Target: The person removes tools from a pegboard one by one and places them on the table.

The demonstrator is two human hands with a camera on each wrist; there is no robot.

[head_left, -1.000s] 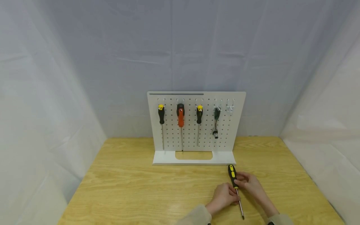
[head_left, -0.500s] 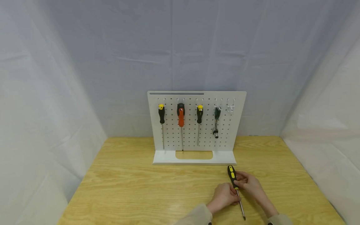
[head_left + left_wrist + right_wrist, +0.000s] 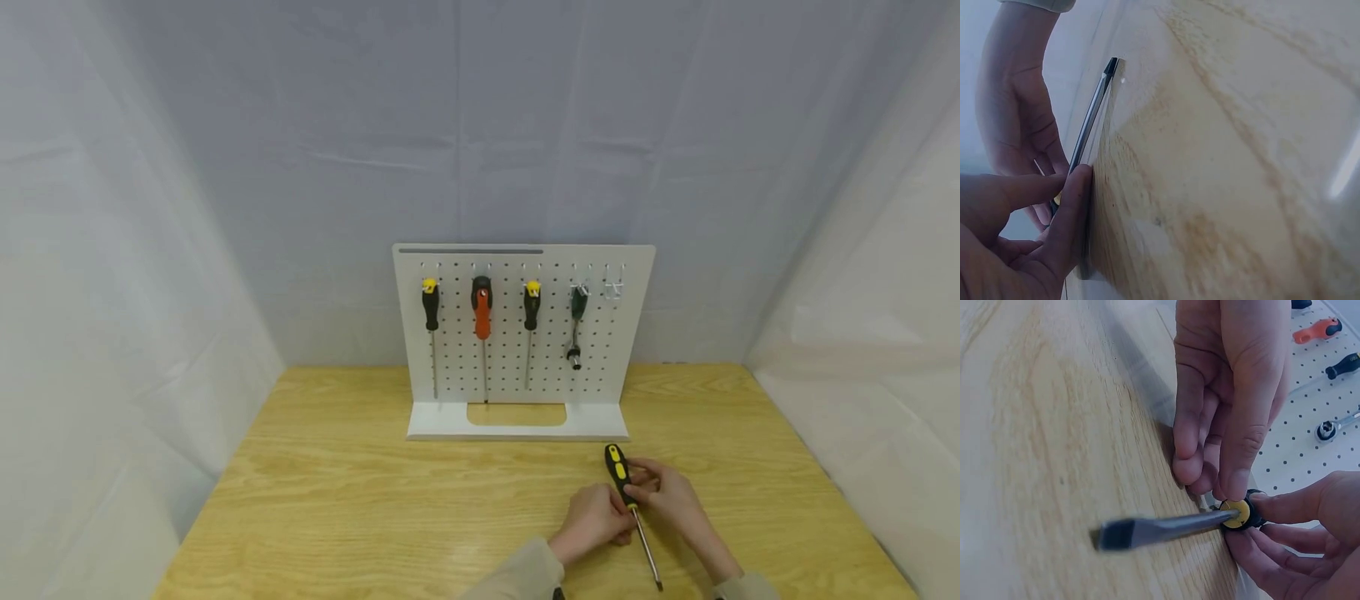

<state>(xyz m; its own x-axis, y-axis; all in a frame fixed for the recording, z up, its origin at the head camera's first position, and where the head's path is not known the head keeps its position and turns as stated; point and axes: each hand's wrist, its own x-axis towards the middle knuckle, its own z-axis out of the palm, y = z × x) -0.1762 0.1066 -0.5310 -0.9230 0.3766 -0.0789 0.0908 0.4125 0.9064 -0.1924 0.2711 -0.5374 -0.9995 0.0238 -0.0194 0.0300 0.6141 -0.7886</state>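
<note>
A flat-head screwdriver (image 3: 616,467) with a black and yellow handle lies aslant, handle toward the pegboard and tip toward the person. My right hand (image 3: 670,493) pinches its handle from the right, between thumb and fingers. At the handle's yellow collar, my left hand (image 3: 596,518) has its thumb and curled fingertips on the screwdriver. The right wrist view shows the bare shaft (image 3: 1179,529) and flat tip, with my left thumb (image 3: 1235,484) at the collar. In the left wrist view the dark tip (image 3: 1110,66) stands close to the wood; the handle is mostly hidden behind fingers.
Beyond the hands a white pegboard (image 3: 555,350) stands on the wooden table (image 3: 337,500). Two black-and-yellow screwdrivers, an orange-handled screwdriver (image 3: 482,312) and a green-handled ratchet (image 3: 577,304) hang on it. A bare hook (image 3: 614,290) is at the right. White sheets surround the table.
The screwdriver has shifted slightly toward the person, its tip swinging a little to the right. My left fingers are now higher, nearer its collar. The right hand has barely moved.
</note>
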